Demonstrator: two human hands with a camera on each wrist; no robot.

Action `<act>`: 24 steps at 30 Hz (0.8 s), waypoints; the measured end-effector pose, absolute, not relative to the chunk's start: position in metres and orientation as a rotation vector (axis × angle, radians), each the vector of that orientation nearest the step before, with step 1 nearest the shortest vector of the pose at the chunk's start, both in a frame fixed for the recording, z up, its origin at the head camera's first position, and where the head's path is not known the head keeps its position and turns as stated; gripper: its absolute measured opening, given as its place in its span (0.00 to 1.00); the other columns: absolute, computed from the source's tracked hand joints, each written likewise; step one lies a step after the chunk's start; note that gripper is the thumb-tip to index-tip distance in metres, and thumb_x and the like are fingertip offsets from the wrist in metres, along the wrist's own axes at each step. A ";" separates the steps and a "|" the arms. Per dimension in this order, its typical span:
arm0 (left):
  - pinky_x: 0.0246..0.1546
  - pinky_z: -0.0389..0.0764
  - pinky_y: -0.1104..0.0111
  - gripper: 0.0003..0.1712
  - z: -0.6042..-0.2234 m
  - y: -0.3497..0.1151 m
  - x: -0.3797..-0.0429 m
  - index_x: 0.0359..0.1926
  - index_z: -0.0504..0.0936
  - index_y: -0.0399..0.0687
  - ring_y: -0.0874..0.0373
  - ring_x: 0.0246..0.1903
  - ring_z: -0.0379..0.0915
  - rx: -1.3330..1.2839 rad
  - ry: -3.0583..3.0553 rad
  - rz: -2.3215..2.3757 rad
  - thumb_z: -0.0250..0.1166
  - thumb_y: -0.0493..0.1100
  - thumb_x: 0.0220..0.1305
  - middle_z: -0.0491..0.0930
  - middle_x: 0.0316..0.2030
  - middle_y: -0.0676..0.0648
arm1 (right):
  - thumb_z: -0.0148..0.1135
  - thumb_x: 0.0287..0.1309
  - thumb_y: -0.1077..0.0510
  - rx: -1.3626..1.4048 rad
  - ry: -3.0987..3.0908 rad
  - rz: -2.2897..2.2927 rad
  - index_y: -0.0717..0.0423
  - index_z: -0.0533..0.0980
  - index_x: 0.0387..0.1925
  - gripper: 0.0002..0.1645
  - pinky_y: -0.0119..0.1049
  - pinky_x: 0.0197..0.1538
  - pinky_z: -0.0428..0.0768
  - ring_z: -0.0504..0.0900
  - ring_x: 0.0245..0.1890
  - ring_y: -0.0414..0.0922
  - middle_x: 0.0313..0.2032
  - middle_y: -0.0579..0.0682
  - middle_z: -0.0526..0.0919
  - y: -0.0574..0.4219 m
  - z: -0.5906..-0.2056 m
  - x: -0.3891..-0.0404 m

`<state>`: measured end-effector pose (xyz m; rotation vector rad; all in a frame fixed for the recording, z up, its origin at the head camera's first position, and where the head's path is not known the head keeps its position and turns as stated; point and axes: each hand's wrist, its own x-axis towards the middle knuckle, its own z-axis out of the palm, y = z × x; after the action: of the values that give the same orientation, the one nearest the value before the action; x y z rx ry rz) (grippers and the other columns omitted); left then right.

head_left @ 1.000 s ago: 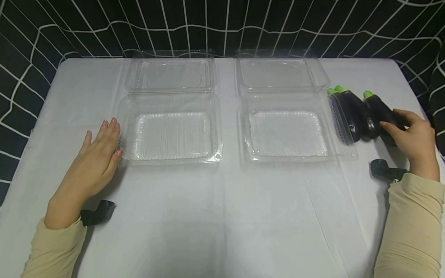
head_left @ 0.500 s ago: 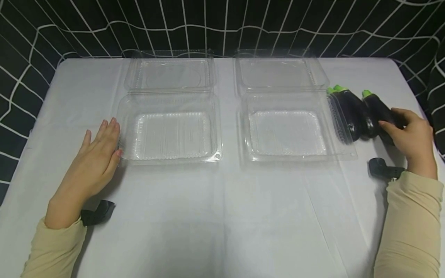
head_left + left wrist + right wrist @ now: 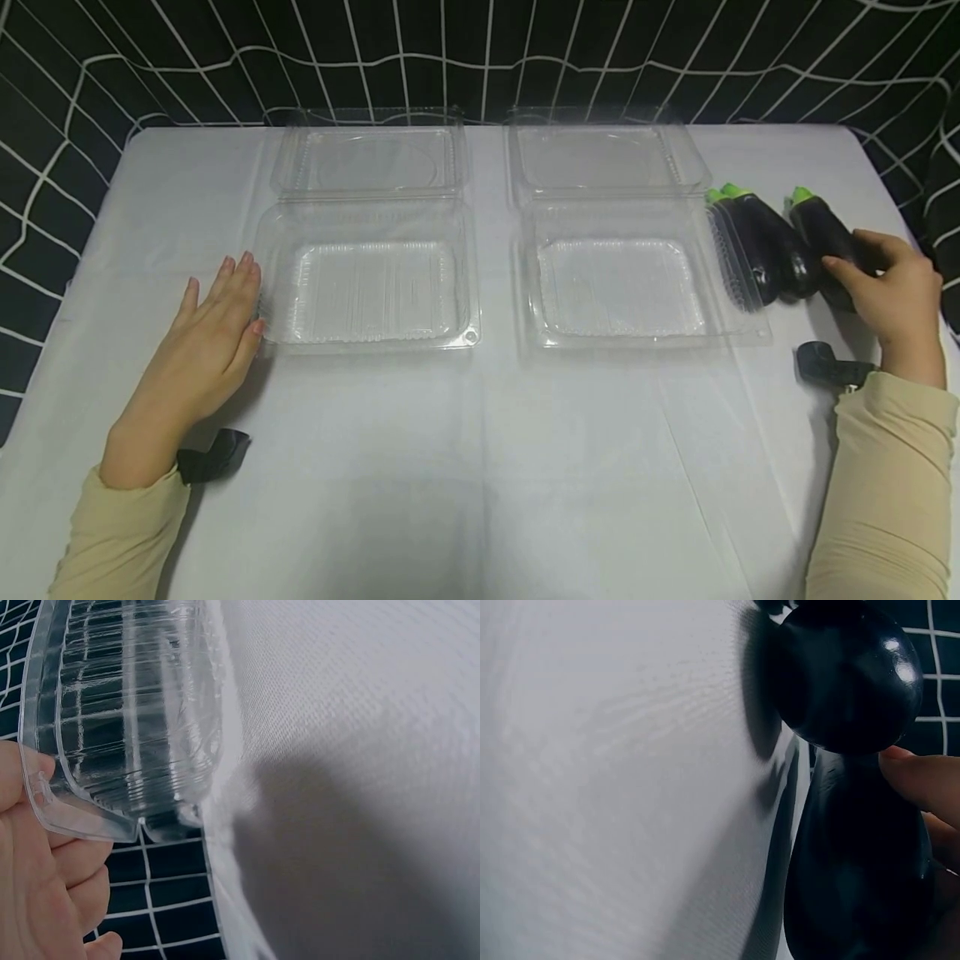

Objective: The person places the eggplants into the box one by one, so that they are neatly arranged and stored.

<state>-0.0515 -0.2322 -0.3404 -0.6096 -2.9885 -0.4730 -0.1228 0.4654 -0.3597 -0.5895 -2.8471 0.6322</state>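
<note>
At the table's right side my right hand [image 3: 900,292] grips the lower part of a dark eggplant [image 3: 820,225] between thumb and fingers. In the right wrist view the thumb lies along this eggplant [image 3: 855,862], near the rounded end of a neighbouring one [image 3: 847,675]. Two more eggplants [image 3: 776,250] with green stem ends lie just to its left. My left hand [image 3: 191,358], fingers straight, touches the left edge of a clear plastic clamshell container [image 3: 367,342]. The left wrist view shows the thumb at the container's rim [image 3: 45,795].
A second clear clamshell container [image 3: 615,340] stands right of the first, its side flap beside the eggplants. Both lids are folded back toward the far table edge. A white cloth [image 3: 480,467] covers the table; a dark fabric with a white grid [image 3: 480,50] surrounds it.
The stem end of the gripped eggplant has shifted slightly right and away, and the right hand has moved a little with it. The left hand and the containers stay in place.
</note>
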 end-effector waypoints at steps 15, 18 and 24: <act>0.68 0.36 0.48 0.32 -0.342 -0.233 -0.052 0.70 0.49 0.29 0.42 0.70 0.42 -0.617 -2.967 -0.483 0.43 0.44 0.73 0.50 0.70 0.34 | 0.62 0.57 0.43 -0.650 -2.679 0.792 0.35 0.66 0.65 0.34 0.21 0.55 0.67 0.68 0.55 0.29 0.62 0.42 0.71 0.499 -0.380 -0.135; 0.68 0.37 0.47 0.32 -0.343 -0.233 -0.053 0.70 0.49 0.29 0.43 0.70 0.41 -0.619 -2.967 -0.481 0.43 0.44 0.73 0.50 0.70 0.34 | 0.63 0.57 0.47 -0.651 -2.630 0.869 0.38 0.68 0.64 0.32 0.19 0.50 0.68 0.70 0.50 0.28 0.60 0.41 0.73 0.477 -0.362 -0.129; 0.68 0.36 0.48 0.32 -0.343 -0.233 -0.053 0.70 0.49 0.29 0.43 0.70 0.41 -0.620 -2.965 -0.484 0.43 0.43 0.73 0.50 0.70 0.34 | 0.62 0.58 0.50 -0.648 -2.585 0.900 0.39 0.69 0.64 0.31 0.17 0.45 0.69 0.71 0.42 0.25 0.58 0.43 0.75 0.439 -0.330 -0.120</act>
<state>-0.0532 -0.2332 -0.3427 -0.6204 -2.9654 -0.4836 -0.1205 0.4388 -0.3302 -0.6481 -2.5854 0.8999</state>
